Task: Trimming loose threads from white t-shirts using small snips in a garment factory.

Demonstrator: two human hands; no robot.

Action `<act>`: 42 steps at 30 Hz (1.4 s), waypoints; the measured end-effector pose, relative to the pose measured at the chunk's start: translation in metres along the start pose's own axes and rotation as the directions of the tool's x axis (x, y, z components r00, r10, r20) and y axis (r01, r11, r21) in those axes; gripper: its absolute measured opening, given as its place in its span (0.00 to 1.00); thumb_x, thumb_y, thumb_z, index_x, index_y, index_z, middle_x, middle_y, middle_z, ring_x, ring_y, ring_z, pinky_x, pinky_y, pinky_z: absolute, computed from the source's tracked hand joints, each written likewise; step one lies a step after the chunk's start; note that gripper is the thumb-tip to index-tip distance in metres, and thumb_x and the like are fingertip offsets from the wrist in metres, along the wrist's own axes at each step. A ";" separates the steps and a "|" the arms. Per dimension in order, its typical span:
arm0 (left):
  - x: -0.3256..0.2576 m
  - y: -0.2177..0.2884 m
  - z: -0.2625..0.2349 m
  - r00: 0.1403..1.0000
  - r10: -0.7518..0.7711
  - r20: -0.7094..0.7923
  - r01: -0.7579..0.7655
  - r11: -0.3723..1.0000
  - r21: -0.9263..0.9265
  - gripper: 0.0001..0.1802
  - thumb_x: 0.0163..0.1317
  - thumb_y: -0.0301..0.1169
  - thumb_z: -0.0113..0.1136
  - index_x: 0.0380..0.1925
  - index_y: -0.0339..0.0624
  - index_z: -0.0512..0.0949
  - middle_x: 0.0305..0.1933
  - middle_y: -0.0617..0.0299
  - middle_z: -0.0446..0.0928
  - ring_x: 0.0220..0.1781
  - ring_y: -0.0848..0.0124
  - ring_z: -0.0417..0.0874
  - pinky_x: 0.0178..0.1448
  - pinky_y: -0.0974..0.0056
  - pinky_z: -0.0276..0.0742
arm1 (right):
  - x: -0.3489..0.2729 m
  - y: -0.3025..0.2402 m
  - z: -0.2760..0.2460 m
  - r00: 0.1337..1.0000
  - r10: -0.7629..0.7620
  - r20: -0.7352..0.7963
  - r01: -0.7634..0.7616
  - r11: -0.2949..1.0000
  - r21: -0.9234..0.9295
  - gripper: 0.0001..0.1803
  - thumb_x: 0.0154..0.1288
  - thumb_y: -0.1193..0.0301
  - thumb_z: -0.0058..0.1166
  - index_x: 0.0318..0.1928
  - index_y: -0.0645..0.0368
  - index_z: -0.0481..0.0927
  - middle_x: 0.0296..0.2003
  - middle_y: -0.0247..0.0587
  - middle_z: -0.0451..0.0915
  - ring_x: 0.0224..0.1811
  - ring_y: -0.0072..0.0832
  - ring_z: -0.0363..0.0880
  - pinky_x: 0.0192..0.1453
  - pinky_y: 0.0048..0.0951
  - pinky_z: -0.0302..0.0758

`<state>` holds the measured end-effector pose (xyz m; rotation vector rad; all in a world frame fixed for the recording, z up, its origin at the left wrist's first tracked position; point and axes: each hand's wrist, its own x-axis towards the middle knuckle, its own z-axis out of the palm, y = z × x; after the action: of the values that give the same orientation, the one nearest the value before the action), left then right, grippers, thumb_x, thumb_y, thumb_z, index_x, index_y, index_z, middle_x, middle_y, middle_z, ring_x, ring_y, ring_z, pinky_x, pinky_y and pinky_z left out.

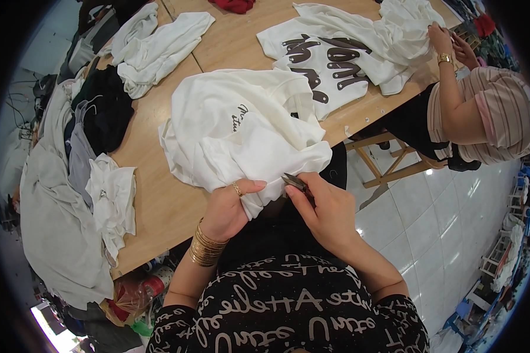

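A white shirt [218, 112] with small dark script lies bunched at the table's near edge, part of it drawn toward me. My left hand [229, 209], with a ring and several gold bangles at the wrist, is closed on the fabric, thumb on top and fingers beneath. Close to its right, my right hand [324, 206] grips small dark thread snips [295, 182]. Their tips point left, right at the edge of the cloth. Whether the blades touch the fabric I cannot tell.
On the wooden table [153, 170], a white shirt with brown lettering [330, 70] lies beyond mine. At the right a co-worker [477, 117] handles white cloth [412, 35]. Garments [65, 206] hang over the left edge. A wooden stool [388, 170] stands on the tiled floor.
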<state>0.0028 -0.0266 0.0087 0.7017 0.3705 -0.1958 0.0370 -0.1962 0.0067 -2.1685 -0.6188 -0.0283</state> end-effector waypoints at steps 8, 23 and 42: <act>0.000 -0.004 -0.003 1.000 -0.029 -0.003 0.029 0.999 -0.029 0.16 0.55 0.20 0.49 0.45 0.23 0.69 0.46 0.51 0.74 0.48 0.66 0.76 0.54 0.65 0.70 | 0.000 0.000 0.001 0.999 0.032 -0.014 -0.032 0.998 0.045 0.09 0.57 0.68 0.55 0.32 0.60 0.71 0.20 0.38 0.75 0.18 0.32 0.74 0.21 0.26 0.68; 0.002 -0.005 0.008 0.999 0.010 -0.037 -0.008 0.999 0.048 0.22 0.57 0.20 0.51 0.53 0.29 0.63 0.50 0.53 0.72 0.50 0.66 0.75 0.55 0.65 0.71 | -0.001 0.002 -0.004 0.991 0.133 0.017 -0.132 0.950 0.284 0.09 0.58 0.68 0.54 0.31 0.60 0.72 0.16 0.38 0.72 0.15 0.29 0.71 0.19 0.26 0.65; 0.003 -0.007 0.007 0.998 0.049 -0.046 -0.048 0.998 0.031 0.23 0.56 0.20 0.51 0.54 0.29 0.62 0.51 0.53 0.71 0.52 0.65 0.74 0.56 0.64 0.70 | 0.001 0.006 -0.015 0.992 0.124 -0.009 -0.124 0.991 0.049 0.08 0.58 0.67 0.54 0.33 0.59 0.74 0.16 0.39 0.72 0.16 0.31 0.71 0.21 0.26 0.64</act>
<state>0.0056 -0.0360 0.0081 0.7450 0.3953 -0.1393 0.0430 -0.2101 0.0116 -2.1541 -0.4720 0.0404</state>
